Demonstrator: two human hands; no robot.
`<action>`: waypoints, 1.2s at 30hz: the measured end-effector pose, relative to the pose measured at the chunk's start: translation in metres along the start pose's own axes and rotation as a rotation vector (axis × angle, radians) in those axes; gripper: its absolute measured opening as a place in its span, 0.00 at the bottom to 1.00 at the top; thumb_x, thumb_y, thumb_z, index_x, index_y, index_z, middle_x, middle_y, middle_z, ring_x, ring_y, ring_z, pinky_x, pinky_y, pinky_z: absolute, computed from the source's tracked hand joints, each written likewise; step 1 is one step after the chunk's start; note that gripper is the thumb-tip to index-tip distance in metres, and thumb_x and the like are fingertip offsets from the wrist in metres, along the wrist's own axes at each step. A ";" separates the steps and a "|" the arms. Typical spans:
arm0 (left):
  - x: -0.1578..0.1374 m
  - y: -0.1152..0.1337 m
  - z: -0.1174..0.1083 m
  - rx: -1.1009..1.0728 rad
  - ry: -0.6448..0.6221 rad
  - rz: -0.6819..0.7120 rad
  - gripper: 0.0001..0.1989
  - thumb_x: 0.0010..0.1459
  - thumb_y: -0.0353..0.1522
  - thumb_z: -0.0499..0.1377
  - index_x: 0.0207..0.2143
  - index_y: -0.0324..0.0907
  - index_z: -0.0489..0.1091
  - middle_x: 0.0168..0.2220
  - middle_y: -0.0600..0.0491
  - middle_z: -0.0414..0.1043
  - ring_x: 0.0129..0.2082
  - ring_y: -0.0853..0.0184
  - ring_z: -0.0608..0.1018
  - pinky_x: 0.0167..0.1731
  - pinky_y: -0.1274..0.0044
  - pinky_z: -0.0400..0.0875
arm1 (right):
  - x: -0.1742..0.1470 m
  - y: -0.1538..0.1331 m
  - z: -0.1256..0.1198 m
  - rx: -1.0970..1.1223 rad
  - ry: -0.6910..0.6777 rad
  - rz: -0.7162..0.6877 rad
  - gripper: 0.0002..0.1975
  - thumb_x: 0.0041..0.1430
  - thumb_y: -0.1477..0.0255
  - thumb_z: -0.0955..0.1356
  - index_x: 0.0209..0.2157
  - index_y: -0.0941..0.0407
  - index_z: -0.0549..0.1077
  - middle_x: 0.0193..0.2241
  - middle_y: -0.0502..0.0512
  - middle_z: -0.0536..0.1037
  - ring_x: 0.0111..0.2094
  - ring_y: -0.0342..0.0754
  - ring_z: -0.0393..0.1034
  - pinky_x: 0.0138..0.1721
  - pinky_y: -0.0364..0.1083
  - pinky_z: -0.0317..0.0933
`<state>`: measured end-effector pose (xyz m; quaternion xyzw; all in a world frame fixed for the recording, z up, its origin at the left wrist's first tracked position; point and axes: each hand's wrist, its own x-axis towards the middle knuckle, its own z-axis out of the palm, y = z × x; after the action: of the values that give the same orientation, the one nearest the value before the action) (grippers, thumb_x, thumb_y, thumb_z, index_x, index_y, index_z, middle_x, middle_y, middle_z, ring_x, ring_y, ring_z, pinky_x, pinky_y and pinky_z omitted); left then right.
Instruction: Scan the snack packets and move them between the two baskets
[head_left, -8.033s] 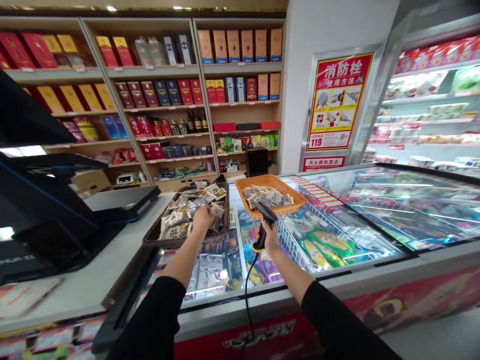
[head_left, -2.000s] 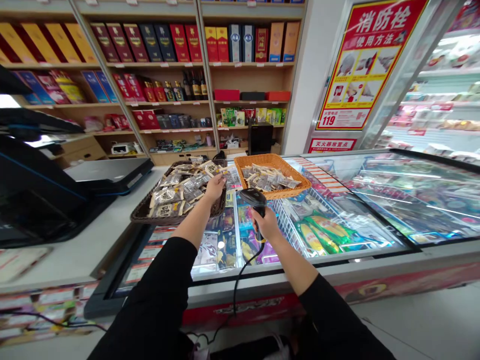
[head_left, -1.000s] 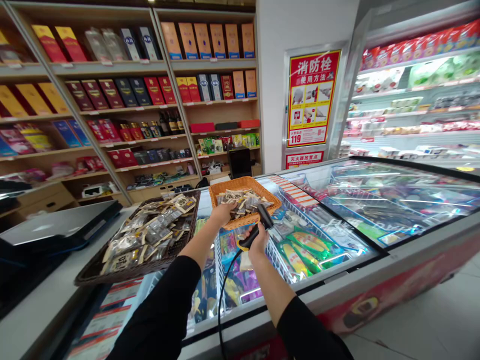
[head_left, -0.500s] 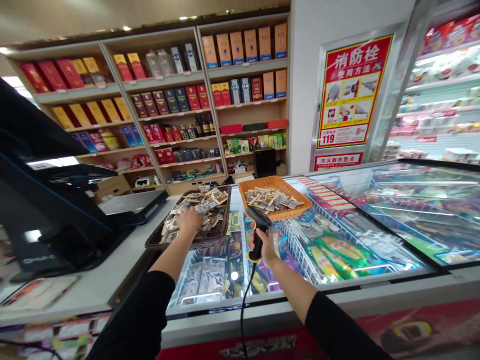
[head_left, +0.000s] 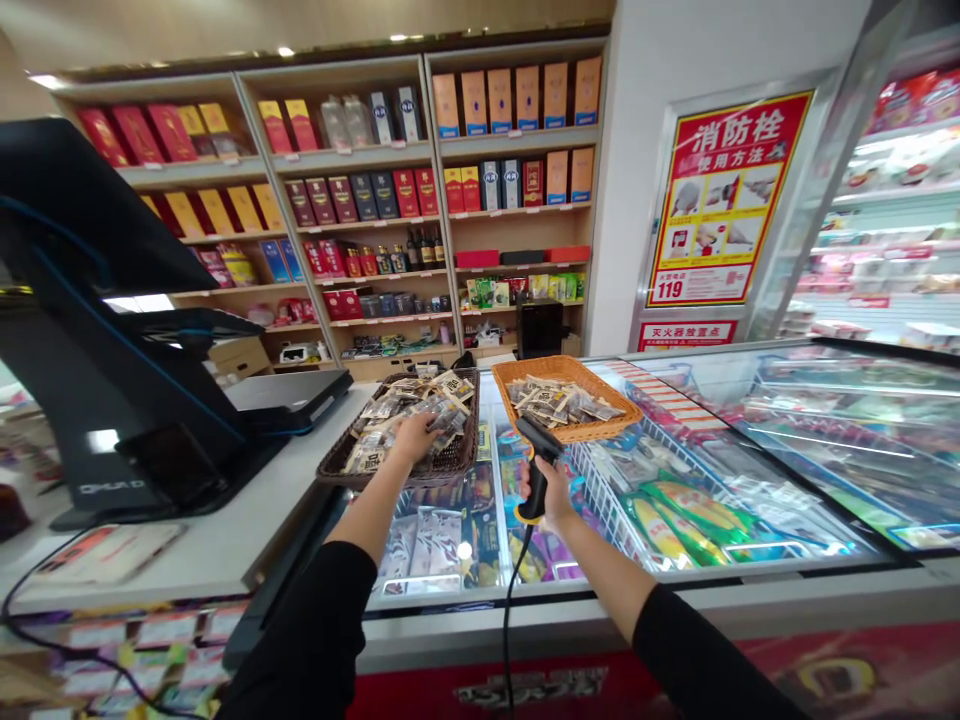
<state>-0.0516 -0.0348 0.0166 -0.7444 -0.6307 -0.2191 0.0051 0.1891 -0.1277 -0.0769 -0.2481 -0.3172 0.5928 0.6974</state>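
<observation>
My left hand [head_left: 416, 438] reaches into the dark brown woven basket [head_left: 324, 468], which is heaped with small clear-and-beige packets [head_left: 371, 452]. Its fingers are bent round a small packet [head_left: 442, 412] on the pile, their tips partly hidden. My right hand [head_left: 556, 492] grips a black and yellow barcode scanner [head_left: 537, 480] upright by its handle, its head pointing up and left. The scanner's cable hangs down over the freezer's front edge. Just behind the scanner, an orange woven basket [head_left: 626, 412] holds more of the same packets.
Both baskets rest on the glass-topped chest freezer [head_left: 480, 598], full of packaged goods. To the left stand a dark checkout machine [head_left: 142, 400] and a flat scale [head_left: 300, 392] on a white counter [head_left: 225, 545]. Shelves of boxes [head_left: 334, 240] line the back wall.
The whole view has shifted, so the scene sits further right. My left hand has moved slightly right over the packets. My right hand keeps hold of the scanner in nearly the same place.
</observation>
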 end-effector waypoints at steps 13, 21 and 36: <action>0.036 0.074 0.049 -1.206 0.040 -0.155 0.19 0.39 0.37 0.67 0.35 0.37 0.73 0.26 0.52 0.76 0.25 0.67 0.76 0.26 0.78 0.69 | 0.000 -0.020 0.000 -0.314 -0.062 -0.100 0.19 0.49 0.56 0.70 0.33 0.57 0.67 0.14 0.43 0.66 0.11 0.39 0.58 0.12 0.39 0.51; 0.032 0.060 0.058 -1.207 0.006 -0.038 0.25 0.35 0.44 0.68 0.35 0.38 0.75 0.32 0.49 0.79 0.31 0.63 0.78 0.30 0.76 0.70 | -0.003 -0.026 0.001 -0.592 -0.047 -0.099 0.15 0.54 0.57 0.67 0.27 0.55 0.64 0.13 0.43 0.65 0.11 0.40 0.57 0.12 0.40 0.52; 0.033 0.058 0.063 -1.147 0.021 0.031 0.22 0.41 0.41 0.65 0.39 0.38 0.75 0.34 0.49 0.79 0.34 0.62 0.78 0.36 0.74 0.71 | -0.003 -0.025 0.001 -0.422 -0.010 -0.107 0.16 0.50 0.57 0.69 0.28 0.55 0.65 0.14 0.44 0.66 0.10 0.40 0.58 0.12 0.40 0.52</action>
<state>0.0267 0.0026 -0.0141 -0.6350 -0.4001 -0.5334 -0.3901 0.2046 -0.1347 -0.0589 -0.3683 -0.4504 0.4766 0.6591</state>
